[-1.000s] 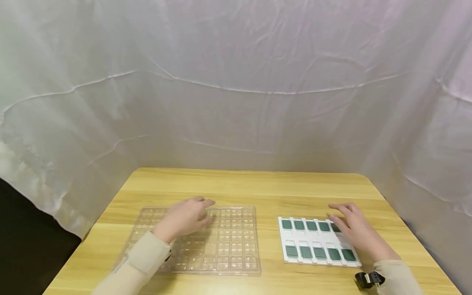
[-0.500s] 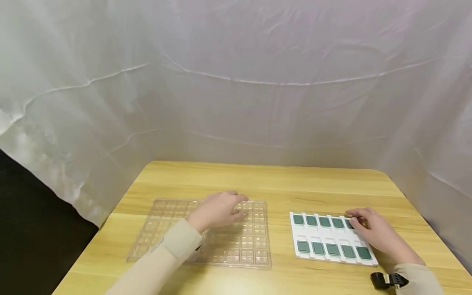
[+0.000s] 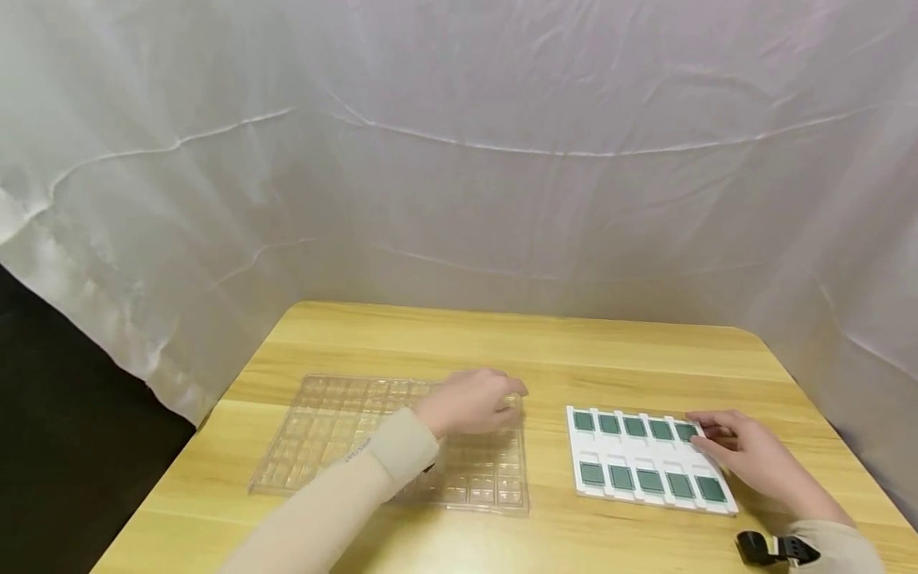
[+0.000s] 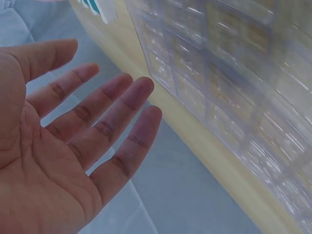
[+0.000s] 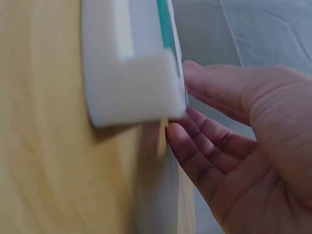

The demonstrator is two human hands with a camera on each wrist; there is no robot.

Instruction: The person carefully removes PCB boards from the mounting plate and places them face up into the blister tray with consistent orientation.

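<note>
Some small dark lettering runs along the left sleeve [image 3: 315, 514], too tiny for me to read. The left hand [image 3: 473, 401] is just hanging over the right side of the clear tray [image 3: 337, 430], fingers loose and spread with nothing in them, while the right hand [image 3: 756, 456] has bent fingers right at the far right corner of the white tray [image 3: 641, 451], though I can't tell if they're really gripping it. Both trays sit on the wood counter [image 3: 459, 331], white one to the right with two rows of green pieces [image 3: 649, 481].
</note>
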